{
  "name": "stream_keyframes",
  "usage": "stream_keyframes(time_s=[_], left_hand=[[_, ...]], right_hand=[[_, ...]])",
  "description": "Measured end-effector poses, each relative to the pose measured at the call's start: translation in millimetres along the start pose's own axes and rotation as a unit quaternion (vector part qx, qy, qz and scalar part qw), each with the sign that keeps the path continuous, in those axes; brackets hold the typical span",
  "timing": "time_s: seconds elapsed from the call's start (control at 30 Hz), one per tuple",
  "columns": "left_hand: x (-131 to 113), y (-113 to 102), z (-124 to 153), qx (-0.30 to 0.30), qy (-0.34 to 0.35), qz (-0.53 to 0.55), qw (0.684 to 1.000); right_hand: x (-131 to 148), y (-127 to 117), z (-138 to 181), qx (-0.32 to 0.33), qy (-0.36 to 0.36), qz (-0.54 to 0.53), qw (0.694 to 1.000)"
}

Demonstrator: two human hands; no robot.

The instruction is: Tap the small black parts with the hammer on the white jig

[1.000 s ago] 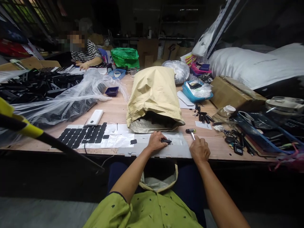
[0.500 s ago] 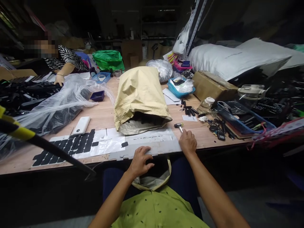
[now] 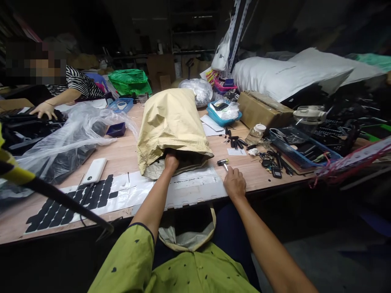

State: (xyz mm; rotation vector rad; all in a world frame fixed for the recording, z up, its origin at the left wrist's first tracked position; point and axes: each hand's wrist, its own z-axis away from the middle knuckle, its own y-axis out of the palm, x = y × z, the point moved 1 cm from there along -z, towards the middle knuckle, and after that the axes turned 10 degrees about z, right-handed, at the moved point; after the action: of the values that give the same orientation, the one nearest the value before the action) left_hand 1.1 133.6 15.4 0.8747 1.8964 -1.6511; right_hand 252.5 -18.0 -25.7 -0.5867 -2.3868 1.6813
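Note:
A large cream-coloured bag lies on the table with its mouth facing me and dark contents inside. My left hand reaches into that mouth; its fingers are hidden there. Near the table's front edge, my right hand is closed round the handle of a small hammer with a black and yellow head. Under the bag's mouth is a flat grey-white plate at the edge. A second open bag sits at my lap below the table.
On the left are a sheet of black adhesive pads, a white device, clear plastic film and a co-worker's hand. Small black parts, a jar, a cardboard box and a blue tray stand right.
My left hand has gone forward from the table's front edge into the bag's mouth. My right hand stays on the hammer. The view has shifted slightly, and the co-worker's hand has moved left.

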Motion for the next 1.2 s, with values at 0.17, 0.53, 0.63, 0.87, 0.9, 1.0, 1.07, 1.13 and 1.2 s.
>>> stream_keyframes(time_s=[0.17,0.53,0.63,0.87,0.9,1.0,1.07,1.13,1.2], left_hand=[[11.4,-15.0,16.0,-0.005,-0.060,0.005,0.998],[-9.8,15.7,98.4,0.069,-0.075,0.329,0.939],[-13.7,21.4,104.4,0.076,-0.023,0.234,0.969],[-9.3,23.9,103.4,0.108,0.058,0.129,0.984],[-9.8,24.6,103.3,0.111,0.059,0.125,0.984],[-13.4,26.0,104.4,0.120,0.062,0.116,0.984],[-16.6,26.1,105.5,0.125,0.061,0.110,0.984],[-19.3,25.9,106.6,0.126,0.058,0.104,0.985],[-21.4,26.0,107.4,0.125,0.054,0.099,0.986]], right_hand=[[2.3,-4.7,0.4,0.013,0.004,-0.004,1.000],[2.2,-6.4,-1.6,0.021,0.005,-0.003,1.000],[1.7,-6.5,-1.6,0.017,0.002,-0.004,1.000],[-5.4,-12.1,-4.6,0.031,0.018,-0.057,0.998],[-6.2,-14.4,-3.2,0.037,0.025,-0.076,0.996],[-3.4,-23.3,9.0,0.033,0.032,-0.173,0.984],[3.5,-29.6,22.7,0.025,0.008,-0.266,0.964],[12.2,-35.4,37.2,0.036,-0.028,-0.348,0.936],[19.9,-40.9,49.4,0.052,-0.051,-0.400,0.914]])
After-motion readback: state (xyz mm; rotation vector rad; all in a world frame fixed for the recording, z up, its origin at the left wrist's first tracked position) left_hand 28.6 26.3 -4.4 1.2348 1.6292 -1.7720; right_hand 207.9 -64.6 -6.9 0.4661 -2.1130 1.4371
